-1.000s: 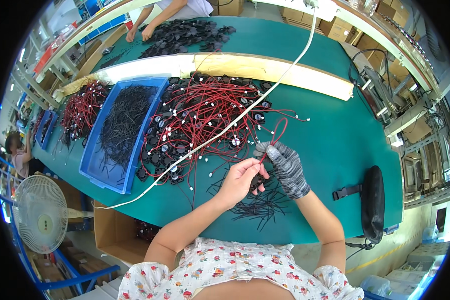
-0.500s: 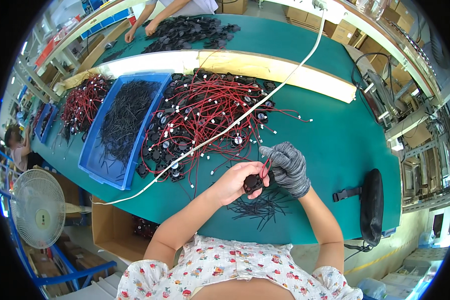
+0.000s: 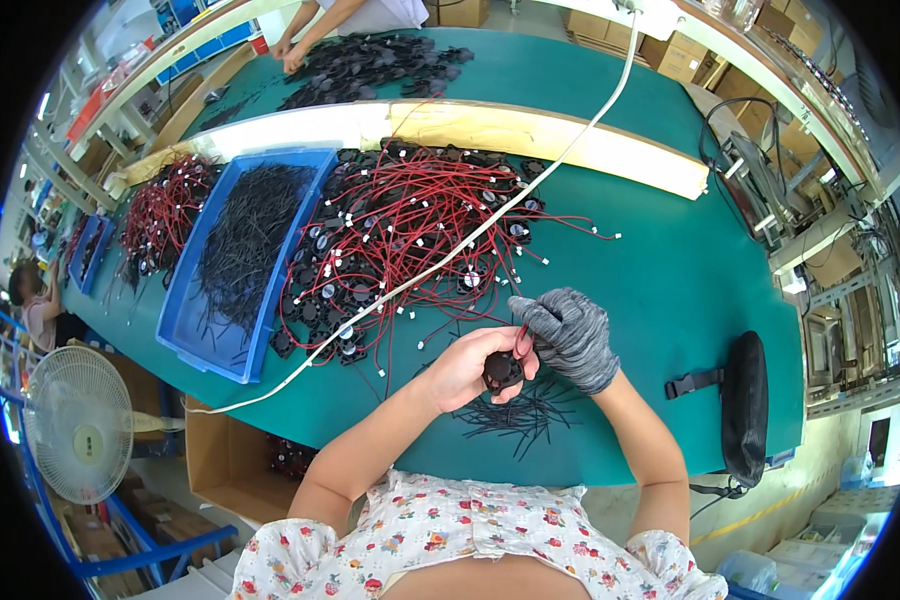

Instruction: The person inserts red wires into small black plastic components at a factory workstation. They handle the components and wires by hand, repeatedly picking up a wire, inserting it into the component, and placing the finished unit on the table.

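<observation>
My left hand, bare, is closed round a small square black fan above the near part of the table. Red wires rise from the fan in a small loop. My right hand, in a grey knitted glove, pinches these wires right beside the left fingers. Whether a black strip is also in that pinch is hidden. Under both hands lies a loose bunch of thin black strips. Farther off spreads a big heap of similar fans with red wires and white plugs.
A blue tray of black strips stands left of the heap. A white cable crosses above the heap. A pale barrier runs behind it; beyond, another person's hands handle black pieces. A black pouch lies at the right edge.
Both hands have shifted slightly left, and the fan is turned a little in my left fingers. My right hand keeps its pinch on the red wires, closer to the fan.
</observation>
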Available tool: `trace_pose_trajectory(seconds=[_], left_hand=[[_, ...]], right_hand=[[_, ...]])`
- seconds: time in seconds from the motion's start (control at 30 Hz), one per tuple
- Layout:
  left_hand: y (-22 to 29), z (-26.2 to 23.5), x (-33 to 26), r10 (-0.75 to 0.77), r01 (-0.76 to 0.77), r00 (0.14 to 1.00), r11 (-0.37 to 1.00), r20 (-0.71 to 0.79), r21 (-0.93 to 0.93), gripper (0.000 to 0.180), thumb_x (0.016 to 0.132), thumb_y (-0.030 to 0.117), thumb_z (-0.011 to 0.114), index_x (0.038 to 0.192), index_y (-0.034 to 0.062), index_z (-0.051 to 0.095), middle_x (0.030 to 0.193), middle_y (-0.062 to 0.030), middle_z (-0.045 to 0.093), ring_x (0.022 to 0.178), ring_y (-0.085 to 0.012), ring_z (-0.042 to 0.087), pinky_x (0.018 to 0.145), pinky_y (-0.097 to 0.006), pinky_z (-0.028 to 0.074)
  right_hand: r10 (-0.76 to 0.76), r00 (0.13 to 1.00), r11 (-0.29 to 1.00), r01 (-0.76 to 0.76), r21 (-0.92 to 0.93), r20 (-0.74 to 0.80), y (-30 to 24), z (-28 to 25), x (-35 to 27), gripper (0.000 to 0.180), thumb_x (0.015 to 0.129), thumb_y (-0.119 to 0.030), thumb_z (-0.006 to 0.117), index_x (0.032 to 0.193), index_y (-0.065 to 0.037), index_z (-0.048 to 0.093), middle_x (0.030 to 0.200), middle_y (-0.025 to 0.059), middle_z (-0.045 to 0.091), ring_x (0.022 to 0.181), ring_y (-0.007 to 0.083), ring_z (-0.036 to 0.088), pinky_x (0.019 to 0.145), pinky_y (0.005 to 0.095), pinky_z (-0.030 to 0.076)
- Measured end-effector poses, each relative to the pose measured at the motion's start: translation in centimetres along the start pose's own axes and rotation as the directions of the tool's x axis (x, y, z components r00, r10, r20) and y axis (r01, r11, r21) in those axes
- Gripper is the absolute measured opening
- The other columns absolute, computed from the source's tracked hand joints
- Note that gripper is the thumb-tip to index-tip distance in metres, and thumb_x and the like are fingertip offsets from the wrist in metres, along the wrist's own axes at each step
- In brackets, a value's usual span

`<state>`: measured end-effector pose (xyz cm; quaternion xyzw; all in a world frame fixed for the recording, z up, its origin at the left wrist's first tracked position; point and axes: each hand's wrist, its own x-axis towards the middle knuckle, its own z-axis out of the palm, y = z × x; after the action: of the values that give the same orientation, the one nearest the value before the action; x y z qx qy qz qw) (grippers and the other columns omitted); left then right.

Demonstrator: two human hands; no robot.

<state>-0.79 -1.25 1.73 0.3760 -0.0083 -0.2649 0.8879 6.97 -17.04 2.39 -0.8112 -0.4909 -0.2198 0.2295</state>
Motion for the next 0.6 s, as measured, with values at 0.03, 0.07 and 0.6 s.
trace_pose_trajectory(seconds=[0.03,0.07,0.6], left_hand=[[-0.06,-0.03,0.04,0.007,-0.007,1.000,1.000,-0.009,0.025,0.023,0.092,0.025,0.034,0.078,0.0090,0.043,0.076,-0.0096,0.055,0.050,-0.0158,0.050,0.041,-0.026,0.037],[-0.12,-0.04,0.07,0.015,-0.014,1.000,0.999,-0.017,0.050,0.026,0.093,0.028,0.034,0.078,0.0090,0.043,0.075,-0.0097,0.055,0.049,-0.0163,0.049,0.041,-0.026,0.038],[-0.39,0.27,-0.01,0.064,-0.063,0.998,0.991,-0.007,0.119,0.032,0.095,0.034,0.036,0.075,0.0098,0.043,0.074,-0.0061,0.054,0.049,-0.0121,0.049,0.042,-0.023,0.037]], right_hand=[[0.020,1.000,1.000,-0.020,-0.018,0.002,-0.18,0.05,-0.05,0.044,0.058,-0.010,0.062,0.102,-0.016,0.062,0.068,0.0025,0.054,0.062,0.0224,0.056,0.053,0.0331,0.046],[0.029,1.000,0.999,-0.029,-0.032,-0.001,-0.28,0.11,-0.09,0.043,0.058,-0.011,0.062,0.101,-0.016,0.062,0.068,0.0023,0.053,0.062,0.0221,0.055,0.053,0.0330,0.046],[0.020,0.992,0.997,-0.011,0.071,-0.124,-0.08,-0.17,0.08,0.040,0.060,-0.009,0.062,0.099,-0.014,0.063,0.069,0.0037,0.052,0.062,0.0209,0.054,0.055,0.0316,0.045]])
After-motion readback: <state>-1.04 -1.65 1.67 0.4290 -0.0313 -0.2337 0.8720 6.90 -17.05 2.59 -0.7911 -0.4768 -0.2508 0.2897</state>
